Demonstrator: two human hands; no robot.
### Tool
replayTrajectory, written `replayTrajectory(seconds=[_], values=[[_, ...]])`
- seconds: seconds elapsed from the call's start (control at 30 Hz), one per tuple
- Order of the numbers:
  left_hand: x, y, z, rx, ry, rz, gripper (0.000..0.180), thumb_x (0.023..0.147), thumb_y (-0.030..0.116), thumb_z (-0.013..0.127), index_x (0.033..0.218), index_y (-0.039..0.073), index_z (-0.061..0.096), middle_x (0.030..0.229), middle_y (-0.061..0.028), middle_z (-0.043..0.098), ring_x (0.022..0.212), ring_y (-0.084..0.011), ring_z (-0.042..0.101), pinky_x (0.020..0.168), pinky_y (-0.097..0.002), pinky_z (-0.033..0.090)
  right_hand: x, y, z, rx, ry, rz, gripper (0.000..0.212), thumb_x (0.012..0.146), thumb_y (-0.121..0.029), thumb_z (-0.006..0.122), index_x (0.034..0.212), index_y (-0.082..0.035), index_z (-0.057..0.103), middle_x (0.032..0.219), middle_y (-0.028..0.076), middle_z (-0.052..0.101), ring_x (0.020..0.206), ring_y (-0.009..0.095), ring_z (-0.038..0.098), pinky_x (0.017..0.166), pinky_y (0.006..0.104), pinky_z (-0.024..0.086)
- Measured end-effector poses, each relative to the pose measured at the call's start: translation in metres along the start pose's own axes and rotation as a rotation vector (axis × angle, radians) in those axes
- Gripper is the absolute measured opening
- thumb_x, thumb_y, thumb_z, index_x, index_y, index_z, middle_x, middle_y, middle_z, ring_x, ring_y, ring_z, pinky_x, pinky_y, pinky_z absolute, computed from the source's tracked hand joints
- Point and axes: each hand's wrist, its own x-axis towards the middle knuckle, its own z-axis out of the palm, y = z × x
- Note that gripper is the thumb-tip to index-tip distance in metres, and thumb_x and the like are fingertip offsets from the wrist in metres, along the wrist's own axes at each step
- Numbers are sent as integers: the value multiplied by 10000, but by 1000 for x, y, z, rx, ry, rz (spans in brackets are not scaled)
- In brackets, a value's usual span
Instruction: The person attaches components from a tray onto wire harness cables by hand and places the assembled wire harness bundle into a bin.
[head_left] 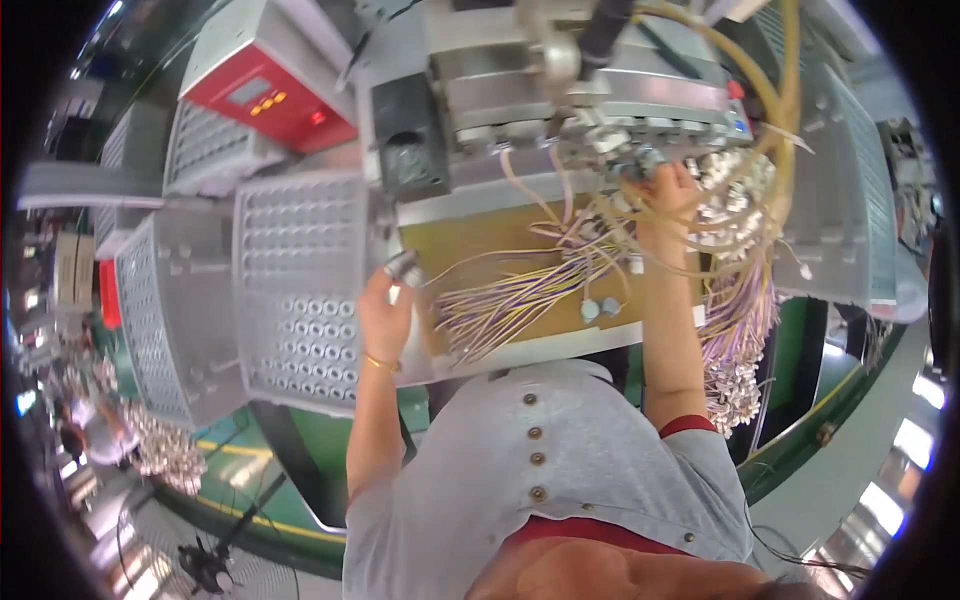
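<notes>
My left hand (383,318) is closed, its fingertips pinching a small grey cylindrical part (403,266) just right of a plastic tray. Farther off to the right, my right hand (668,192) reaches up to a row of metal clamps (600,133) on the bench machine. Its fingers are bent together at a greyish fitting there; what they grip is too small and blurred to name. Between the hands, a bundle of yellow, white and purple wires (520,300) lies on the brown work board (470,245). Two grey round caps (590,310) on wires rest nearer me.
A pale tray (298,230) of round sockets, partly filled with ring-shaped parts, stands on the left. Behind it sits a red-fronted control box (270,95). A black block (410,140) stands beside the machine. Yellowish hoses (785,120) and a hanging wire bunch (735,330) crowd the right.
</notes>
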Motion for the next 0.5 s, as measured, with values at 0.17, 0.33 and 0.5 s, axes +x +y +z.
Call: replayTrajectory(seconds=[0.17,0.33,0.5], values=[[-11,-37,-17,-129,79,-258,293,750,101,583,1038,49,567,805,-116,626,679,-162,604,598,-224,448,4,-3,29,-29,43,45,122,768,-96,475,714,14,469,608,88,505,430,180,530,393,282,458],[-25,-25,-9,421,71,8,208,651,43,605,858,50,619,673,-124,574,545,-233,537,493,-302,424,5,0,-12,-562,-56,-241,214,819,-173,501,691,-2,517,557,23,507,470,75,481,413,193,361],[-18,21,-10,354,186,213,247,608,-23,587,842,40,637,644,-93,547,539,-209,516,499,-270,419,-71,-7,-15,-776,-312,-405,148,757,-90,517,841,14,582,593,30,552,500,88,496,457,215,396]])
